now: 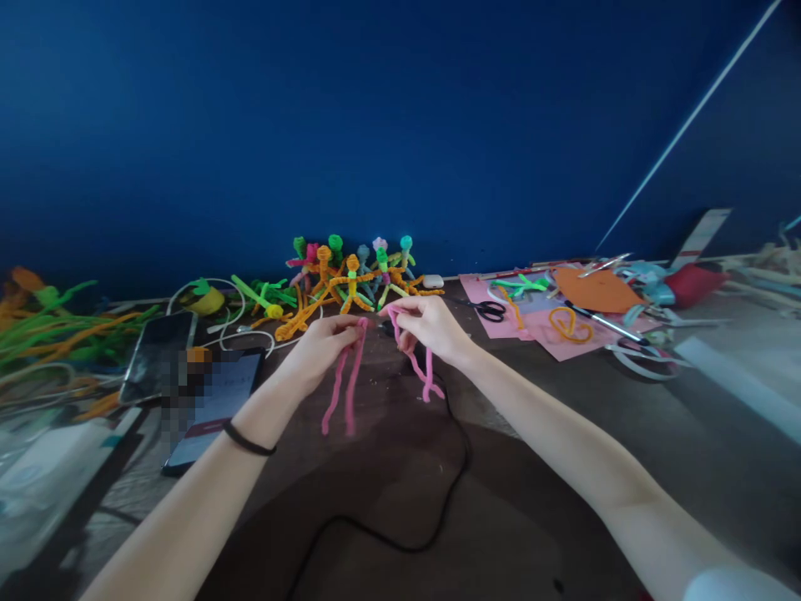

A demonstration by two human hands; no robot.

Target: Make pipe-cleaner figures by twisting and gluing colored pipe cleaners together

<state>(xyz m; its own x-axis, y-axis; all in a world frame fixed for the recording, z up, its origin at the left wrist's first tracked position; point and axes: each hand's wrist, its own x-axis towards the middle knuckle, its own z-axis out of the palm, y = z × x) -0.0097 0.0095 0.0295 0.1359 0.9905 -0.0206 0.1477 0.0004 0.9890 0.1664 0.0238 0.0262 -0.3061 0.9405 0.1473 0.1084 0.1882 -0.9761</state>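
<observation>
My left hand [330, 346] pinches a pink pipe cleaner [352, 384] folded near its middle, its two ends hanging down. Close beside it, my right hand [425, 324] is closed on another pink pipe cleaner piece [429, 376], whose ends dangle bent and crossed below the fingers. Both hands are held over the dark table, a small gap between them. Behind them stands a group of small pipe cleaner figures [352, 284] in orange, green, yellow, pink and blue. Whether the two pink pieces join is not clear.
Two phones [216, 413] [158, 355] lie at left near a heap of green and orange pipe cleaners [56, 334]. Black scissors [490, 311], pink paper [556, 349] and an orange sheet [594, 290] lie at right. A black cable [431, 534] curves across the table.
</observation>
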